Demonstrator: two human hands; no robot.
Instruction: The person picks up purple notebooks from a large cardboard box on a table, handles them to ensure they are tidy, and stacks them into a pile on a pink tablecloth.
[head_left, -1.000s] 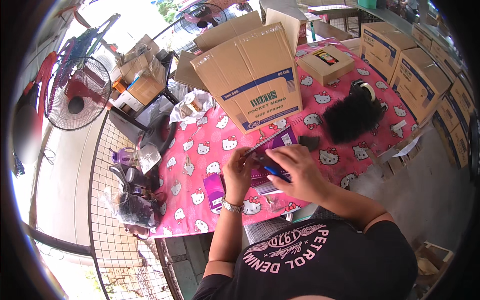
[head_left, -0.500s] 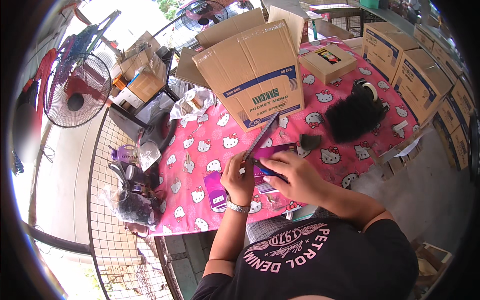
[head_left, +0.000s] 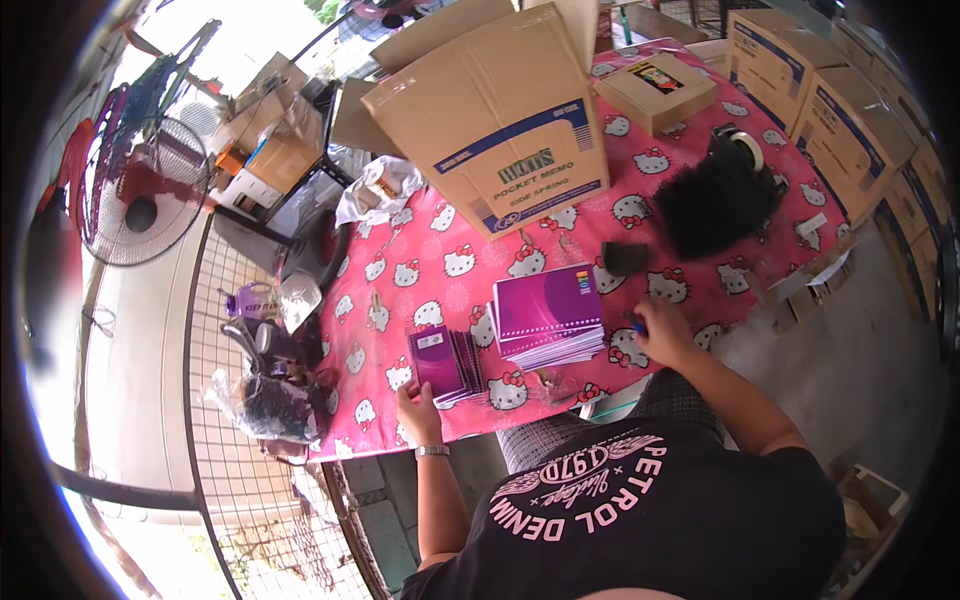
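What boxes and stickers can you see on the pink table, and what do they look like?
Big box: back middle of the table, brown cardboard, flaps open, blue and white panel.
Small box: back right, flat, brown, colourful label on top.
Stacked boxes: beside the table, right, brown with blue stripes.
Small notebooks: by the left hand, purple, pale label.
Bigger notebooks: near the right hand, purple, small coloured mark.

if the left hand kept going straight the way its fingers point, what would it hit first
Most likely the small stack of purple notebooks: the left hand points up the table with its fingertips already at that stack's near edge. Beyond it lies bare pink tablecloth.
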